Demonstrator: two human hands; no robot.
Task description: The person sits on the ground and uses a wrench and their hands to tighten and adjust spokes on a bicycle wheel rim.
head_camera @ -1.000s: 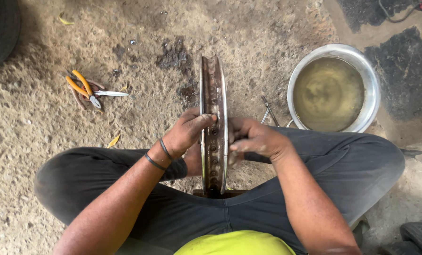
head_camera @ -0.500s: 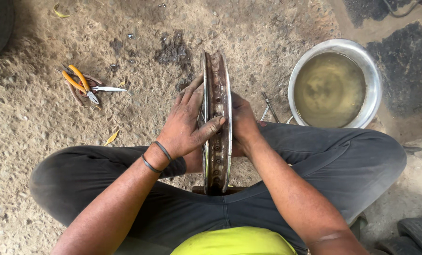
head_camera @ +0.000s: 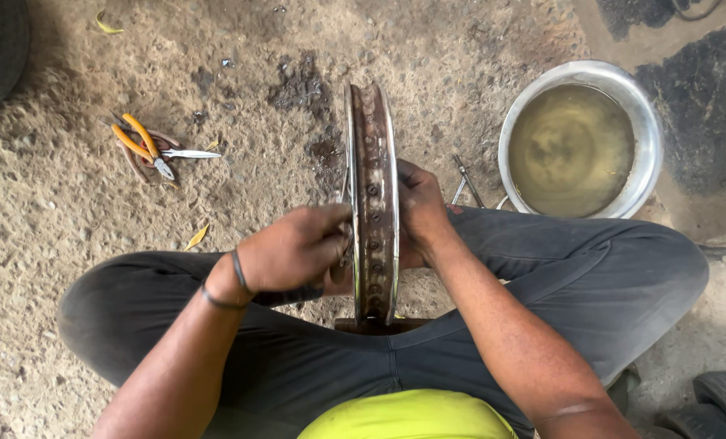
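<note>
The rusty wheel rim (head_camera: 373, 203) stood upright on edge between the seated person's knees, its long axis running away from the body. The left hand (head_camera: 294, 248) pinched its left flange; the right hand (head_camera: 420, 210) clasped the right side, equally near.

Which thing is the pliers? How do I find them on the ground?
Start at the rusty wheel rim standing upright between the person's knees, with the left hand beside it. Look across the sandy ground on that hand's side. The pliers lie there with bright orange handles, the only orange thing there.
</note>
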